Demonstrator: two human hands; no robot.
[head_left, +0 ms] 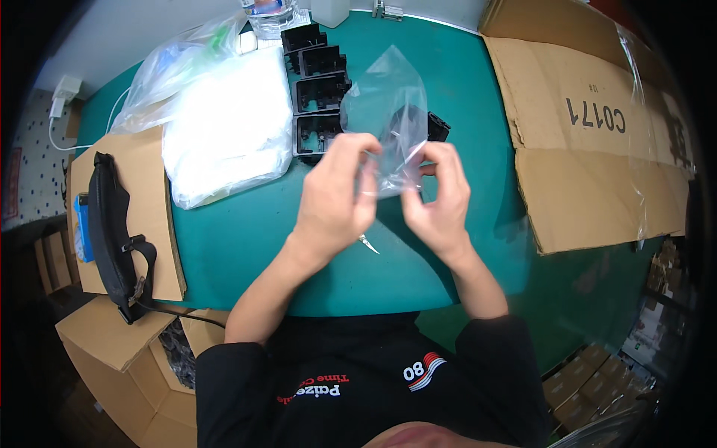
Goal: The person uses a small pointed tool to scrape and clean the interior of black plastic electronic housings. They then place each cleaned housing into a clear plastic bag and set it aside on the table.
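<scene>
A clear plastic bag is held up over the green table between my two hands. My left hand pinches its near left edge. On the other side, the thumb and fingers of my right hand close on the near right edge. Beyond my left hand stand several black plastic housings in a column. A black part shows just past my right hand, partly covered by the bag. From under my left hand pokes a small pointed metal tip; the rest is hidden.
A thick stack of white plastic bags lies left of the housings. Black waist pouch rests on a cardboard sheet farther left. Large cardboard box stands at the right; an open carton is below the table's left edge.
</scene>
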